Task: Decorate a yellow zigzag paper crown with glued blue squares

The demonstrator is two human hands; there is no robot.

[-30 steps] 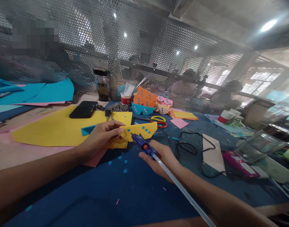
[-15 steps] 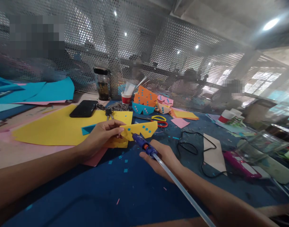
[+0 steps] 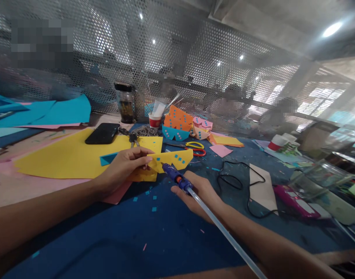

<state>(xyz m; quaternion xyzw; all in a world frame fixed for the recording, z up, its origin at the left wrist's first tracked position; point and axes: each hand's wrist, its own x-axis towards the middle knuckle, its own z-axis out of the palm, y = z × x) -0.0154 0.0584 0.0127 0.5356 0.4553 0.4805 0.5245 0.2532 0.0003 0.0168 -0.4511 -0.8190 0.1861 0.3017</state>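
My left hand (image 3: 132,164) pinches the left end of a yellow paper cutout (image 3: 168,158) dotted with small blue squares. In my right hand (image 3: 202,193) is a dark blue glue gun (image 3: 176,177), its nozzle at the lower edge of the cutout; whether it touches the paper I cannot tell. A long translucent glue stick (image 3: 220,228) runs out of the gun's back end toward me. Loose blue paper squares (image 3: 154,209) lie on the blue table surface (image 3: 107,236) below. Under my left hand are a yellow sheet (image 3: 64,159) and a blue paper strip (image 3: 108,159).
Scissors (image 3: 194,145) and finished-looking dotted cutouts (image 3: 179,118) lie beyond my hands, near a paper cup (image 3: 155,121). A black phone (image 3: 102,133), keys (image 3: 133,138) and a lidded jar (image 3: 125,104) stand left. A black cord (image 3: 229,180) and magenta power strip (image 3: 296,201) lie right.
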